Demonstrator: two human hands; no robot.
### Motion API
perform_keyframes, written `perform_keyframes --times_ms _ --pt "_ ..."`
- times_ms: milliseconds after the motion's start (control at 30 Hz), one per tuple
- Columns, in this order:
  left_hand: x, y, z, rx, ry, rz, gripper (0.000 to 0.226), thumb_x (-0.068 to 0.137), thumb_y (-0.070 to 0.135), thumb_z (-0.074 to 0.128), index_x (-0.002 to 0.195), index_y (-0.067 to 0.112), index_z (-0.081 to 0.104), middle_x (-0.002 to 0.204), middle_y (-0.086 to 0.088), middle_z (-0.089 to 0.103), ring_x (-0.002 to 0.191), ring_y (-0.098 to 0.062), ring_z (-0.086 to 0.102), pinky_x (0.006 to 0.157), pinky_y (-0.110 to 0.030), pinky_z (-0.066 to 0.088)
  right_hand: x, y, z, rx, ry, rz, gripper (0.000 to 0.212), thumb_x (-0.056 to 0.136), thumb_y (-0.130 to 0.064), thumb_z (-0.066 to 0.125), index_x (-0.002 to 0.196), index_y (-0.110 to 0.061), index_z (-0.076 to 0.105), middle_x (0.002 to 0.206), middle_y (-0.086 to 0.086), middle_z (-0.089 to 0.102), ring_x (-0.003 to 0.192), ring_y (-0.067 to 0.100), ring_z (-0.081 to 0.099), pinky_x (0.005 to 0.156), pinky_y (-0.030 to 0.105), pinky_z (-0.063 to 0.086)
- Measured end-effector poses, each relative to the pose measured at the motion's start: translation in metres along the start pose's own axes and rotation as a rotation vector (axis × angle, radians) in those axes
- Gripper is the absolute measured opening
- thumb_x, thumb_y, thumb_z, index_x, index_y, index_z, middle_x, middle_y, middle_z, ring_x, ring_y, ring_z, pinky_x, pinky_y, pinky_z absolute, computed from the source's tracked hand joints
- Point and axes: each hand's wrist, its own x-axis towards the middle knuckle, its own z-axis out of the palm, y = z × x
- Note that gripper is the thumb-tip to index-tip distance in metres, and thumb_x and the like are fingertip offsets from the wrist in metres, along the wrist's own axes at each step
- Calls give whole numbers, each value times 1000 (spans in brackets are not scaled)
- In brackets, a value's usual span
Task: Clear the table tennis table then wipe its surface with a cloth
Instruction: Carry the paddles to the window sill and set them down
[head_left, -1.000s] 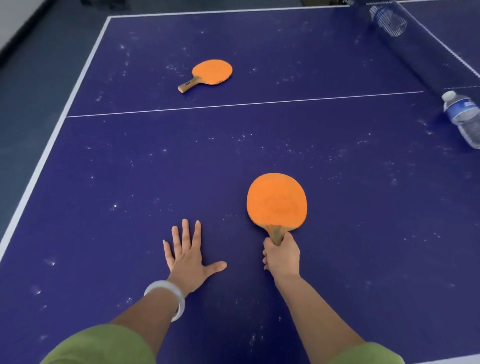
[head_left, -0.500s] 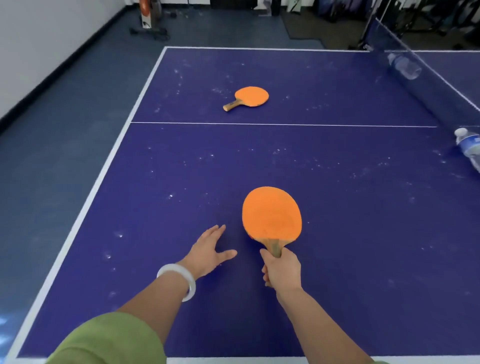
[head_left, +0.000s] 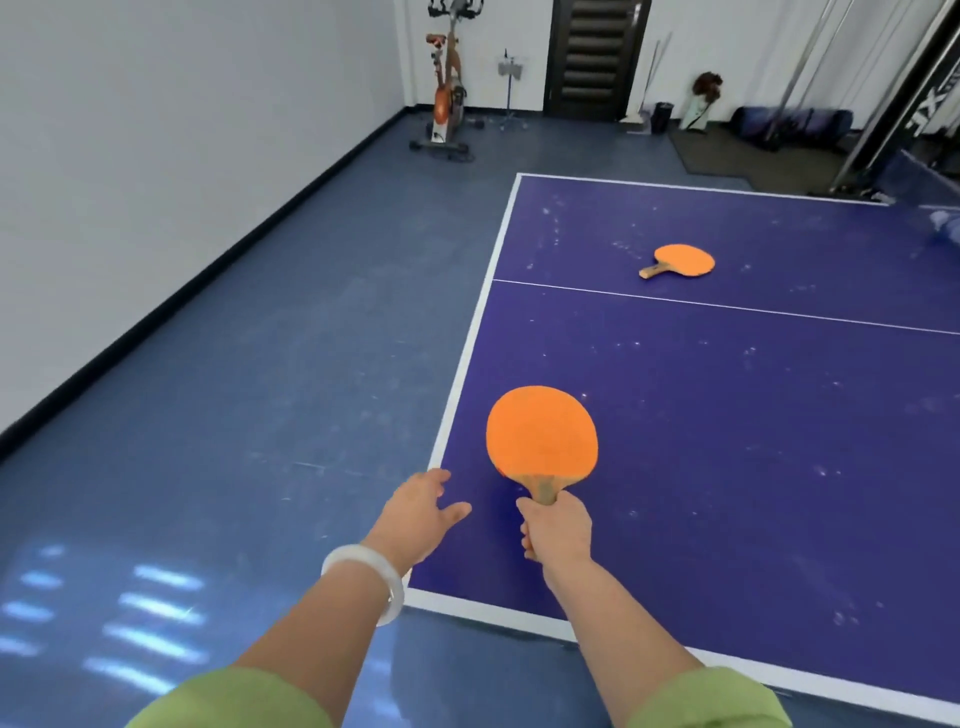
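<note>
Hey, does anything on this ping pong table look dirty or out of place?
Yes. White specks are scattered across the blue table. A second paddle lies loose beyond the white line, handle pointing left. The right hand grips the other paddle.

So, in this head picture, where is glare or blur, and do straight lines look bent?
Head view: bright glare patches on the floor at lower left; far right edge smeared, a pale blue shape there unreadable; the held paddle and right hand fairly sharp; the white table edge bows slightly.
</note>
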Motion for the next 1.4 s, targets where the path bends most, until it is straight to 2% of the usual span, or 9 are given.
perform_keyframes --times_ms 200,333,533,667,833,1100,1233,1400 --pt "3 -70 -71 -5 42 6 58 93 32 65 144 16 41 136 -9 49 115 -21 53 89 -21 38 -30 -30 97 -30 -5 -40 7 90 -14 62 85 -10 59 67 7 63 48 14 55 41 23 46" --pt "35 -104 -107 17 26 7 58 93 32 65 144 18 40 134 -7 47 95 -16 51 81 -23 45 -15 -50 144 8 9 -35 7 88 -13 61 85 -7 61 64 6 60 46 13 52 43 24 46" --pt "119 -118 -172 70 -7 46 61 94 34 64 146 18 37 135 -6 45 118 -22 53 96 -27 43 46 -100 212 92 73 -13 4 88 -9 60 88 -4 61 65 9 58 47 17 51 42 27 46" --pt "178 -112 -208 126 -63 89 61 94 33 63 146 15 37 139 -9 44 124 -23 50 103 -31 41 81 -139 244 168 112 5 10 88 -6 57 89 -15 57 65 8 56 48 17 49 44 28 44" --pt "254 -87 -223 148 -95 163 58 95 34 61 145 14 39 137 -8 46 126 -21 49 102 -29 39 126 -177 247 197 207 34 3 88 -7 59 88 -5 60 64 7 56 49 16 49 44 27 45" --pt "385 -44 -223 187 -293 328 54 94 34 63 141 15 42 127 -5 48 115 -23 52 99 -33 42 213 -220 243 240 473 122 12 86 -9 61 76 -3 59 58 7 57 43 16 50 44 27 48" --pt "462 -19 -237 193 -382 426 52 94 32 63 139 15 45 121 -2 48 111 -20 53 96 -30 43 256 -242 246 286 606 183 17 87 -6 62 72 -5 55 56 7 56 43 17 48 43 27 45" --pt "537 29 -235 234 -508 523 50 95 31 61 139 15 44 129 -3 49 113 -20 54 99 -32 44 298 -271 242 324 704 250 11 88 -8 62 80 -4 57 61 8 58 48 19 50 46 28 45"
